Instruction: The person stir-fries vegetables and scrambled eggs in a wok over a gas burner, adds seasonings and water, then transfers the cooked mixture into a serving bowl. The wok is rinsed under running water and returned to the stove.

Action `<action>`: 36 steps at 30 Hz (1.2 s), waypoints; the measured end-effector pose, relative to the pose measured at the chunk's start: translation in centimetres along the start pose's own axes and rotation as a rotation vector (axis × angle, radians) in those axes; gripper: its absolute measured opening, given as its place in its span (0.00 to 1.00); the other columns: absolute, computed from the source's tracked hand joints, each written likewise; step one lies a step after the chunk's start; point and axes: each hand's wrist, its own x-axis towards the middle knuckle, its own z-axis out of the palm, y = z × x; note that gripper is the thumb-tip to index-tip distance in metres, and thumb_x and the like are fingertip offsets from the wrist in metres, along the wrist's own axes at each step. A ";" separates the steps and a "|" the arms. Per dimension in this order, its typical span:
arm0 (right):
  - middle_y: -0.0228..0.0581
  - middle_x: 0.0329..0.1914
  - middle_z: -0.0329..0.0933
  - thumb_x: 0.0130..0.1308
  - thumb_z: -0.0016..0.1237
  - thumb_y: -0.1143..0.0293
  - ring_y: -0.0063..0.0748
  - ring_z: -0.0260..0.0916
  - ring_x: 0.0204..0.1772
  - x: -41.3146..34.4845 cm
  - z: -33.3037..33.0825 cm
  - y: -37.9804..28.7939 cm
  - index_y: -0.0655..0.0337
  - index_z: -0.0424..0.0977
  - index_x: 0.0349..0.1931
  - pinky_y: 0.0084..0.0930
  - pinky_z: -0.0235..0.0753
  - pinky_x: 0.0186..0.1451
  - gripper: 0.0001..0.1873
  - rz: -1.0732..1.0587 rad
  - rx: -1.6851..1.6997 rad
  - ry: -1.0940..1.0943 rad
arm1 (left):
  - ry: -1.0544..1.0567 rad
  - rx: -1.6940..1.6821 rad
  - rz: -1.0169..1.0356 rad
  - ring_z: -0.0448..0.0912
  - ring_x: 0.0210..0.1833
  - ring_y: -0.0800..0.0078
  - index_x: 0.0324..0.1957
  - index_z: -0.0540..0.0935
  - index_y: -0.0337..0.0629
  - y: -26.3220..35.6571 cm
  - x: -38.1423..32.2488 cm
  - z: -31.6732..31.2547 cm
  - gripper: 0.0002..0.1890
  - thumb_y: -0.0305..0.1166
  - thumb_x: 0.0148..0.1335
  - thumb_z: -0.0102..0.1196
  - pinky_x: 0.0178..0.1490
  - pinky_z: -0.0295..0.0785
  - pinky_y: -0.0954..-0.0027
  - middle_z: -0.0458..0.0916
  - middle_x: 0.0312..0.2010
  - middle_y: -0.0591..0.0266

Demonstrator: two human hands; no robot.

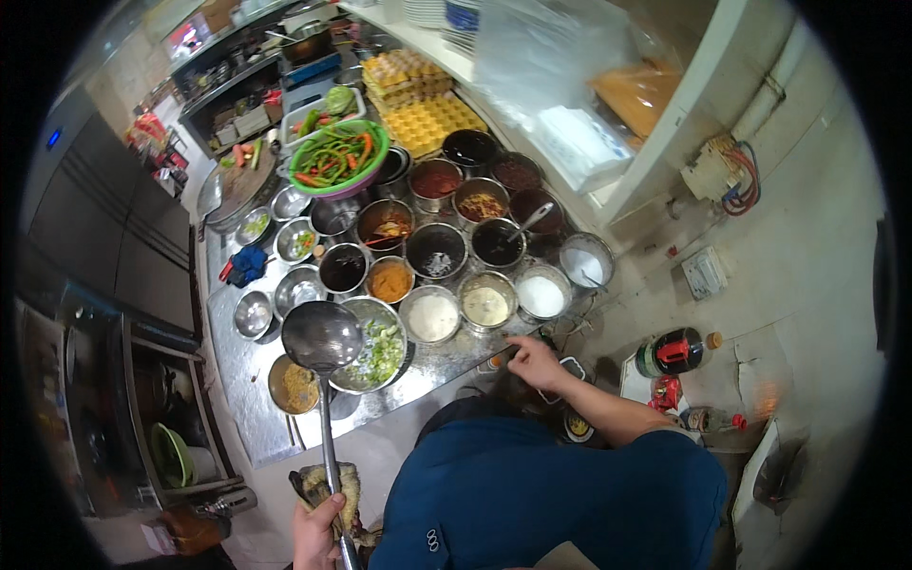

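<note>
My left hand [318,531] grips the long metal handle of a wok ladle [323,335], with a worn cloth beside the fingers. The ladle's round bowl hangs over the counter, partly covering a steel bowl of chopped green onion [382,354] and close to a bowl of minced yellowish seasoning [299,388]. My right hand [533,360] is at the counter's front edge with the index finger extended and nothing seen in it. Behind it are steel pots of white granules [543,296], a pale powder [486,305] and a white powder [431,315].
Pots of dark sauce [499,242] and chili paste [434,182] crowd the steel counter [242,399]. Farther back are a green basket of peppers [338,160], yellow egg trays [427,121] and a round chopping board [246,178]. Bottles, one a large dark one [673,353], stand at the right.
</note>
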 end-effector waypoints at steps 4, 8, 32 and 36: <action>0.33 0.24 0.76 0.62 0.59 0.72 0.23 0.70 0.23 2.3 -3.4 10.3 0.67 0.75 0.49 0.23 0.69 0.25 0.16 0.305 0.339 0.517 | -0.069 0.099 -0.078 0.78 0.20 0.66 0.45 0.76 0.30 2.1 1.8 6.0 0.14 0.23 0.56 0.57 0.21 0.75 0.67 0.80 0.27 0.53; 0.32 0.24 0.74 0.64 0.57 0.72 0.21 0.67 0.21 5.1 -11.4 9.5 0.66 0.72 0.52 0.22 0.66 0.20 0.18 0.426 0.608 0.818 | -0.175 0.142 -0.190 0.82 0.26 0.67 0.51 0.75 0.32 2.6 3.8 9.6 0.17 0.20 0.58 0.56 0.28 0.80 0.68 0.83 0.33 0.54; 0.39 0.21 0.77 0.74 0.41 0.70 0.21 0.68 0.19 5.4 -23.6 9.8 0.69 0.76 0.44 0.20 0.65 0.19 0.12 0.241 0.633 0.611 | -0.709 0.518 -0.211 0.80 0.33 0.72 0.48 0.79 0.31 1.5 14.7 31.1 0.14 0.22 0.60 0.57 0.34 0.76 0.72 0.83 0.35 0.58; 0.40 0.21 0.77 0.73 0.41 0.69 0.27 0.71 0.20 6.7 -22.3 9.7 0.68 0.76 0.42 0.24 0.70 0.25 0.12 0.027 0.109 0.679 | -0.706 0.536 -0.235 0.82 0.36 0.70 0.49 0.79 0.29 0.5 16.0 32.3 0.14 0.22 0.60 0.57 0.37 0.77 0.69 0.84 0.39 0.55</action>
